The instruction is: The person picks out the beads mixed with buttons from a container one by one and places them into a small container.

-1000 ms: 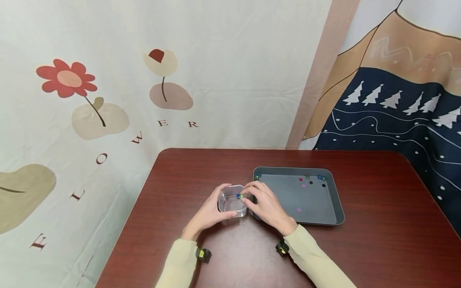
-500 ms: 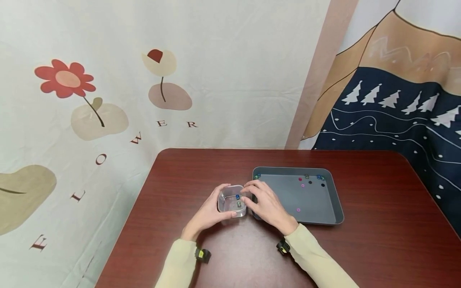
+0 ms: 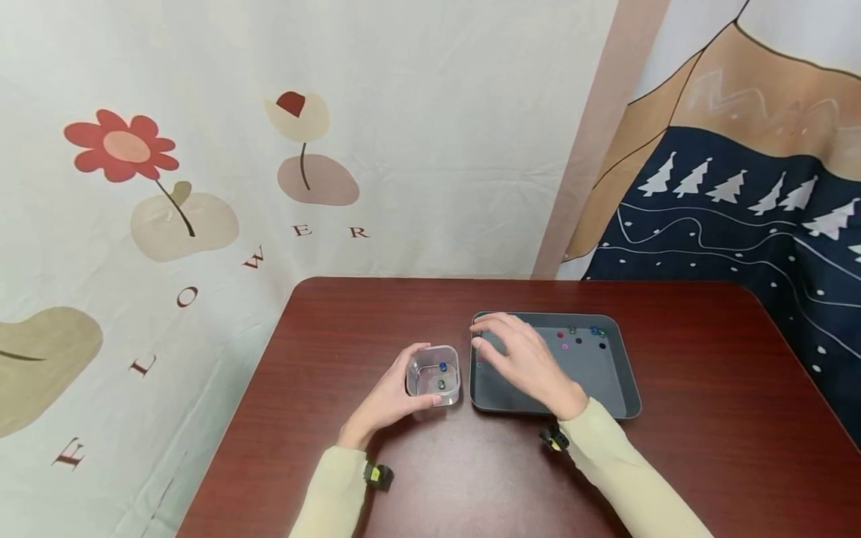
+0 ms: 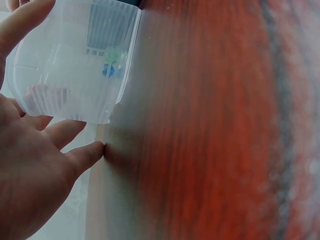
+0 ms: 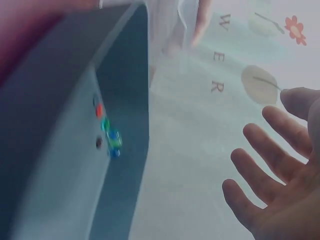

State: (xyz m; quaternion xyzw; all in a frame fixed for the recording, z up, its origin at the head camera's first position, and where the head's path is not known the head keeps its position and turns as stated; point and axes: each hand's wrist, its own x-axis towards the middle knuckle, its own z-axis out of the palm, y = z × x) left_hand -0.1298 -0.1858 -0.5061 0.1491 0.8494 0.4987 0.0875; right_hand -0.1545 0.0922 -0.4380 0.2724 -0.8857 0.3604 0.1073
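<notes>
My left hand [image 3: 386, 403] grips a small clear plastic container [image 3: 424, 379], thumb on the near side and fingers at the far side. Inside it lie a blue bead [image 3: 443, 367] and a greenish bead [image 3: 441, 385]. In the left wrist view they show blurred through the container's wall [image 4: 55, 65]. Over the left part of a grey tray [image 3: 585, 385] hovers my right hand [image 3: 528, 362]. Its fingers [image 5: 265, 152] are relaxed and apart in the right wrist view, with nothing seen between them. Several small coloured beads lie in the tray, some partly hidden by that hand.
Toward the tray's back right are a red bead [image 3: 560, 335], a pink ring-shaped bead [image 3: 566, 347], a black bead [image 3: 602, 346] and blue ones [image 3: 595, 330]. Tray and container stand side by side on a dark red wooden table [image 3: 377, 321]. A printed curtain [image 3: 437, 149] hangs behind.
The greenish bead has left my right fingers and lies in the container beside the blue one. My right hand has moved right, from the container to over the tray. The left hand stays put.
</notes>
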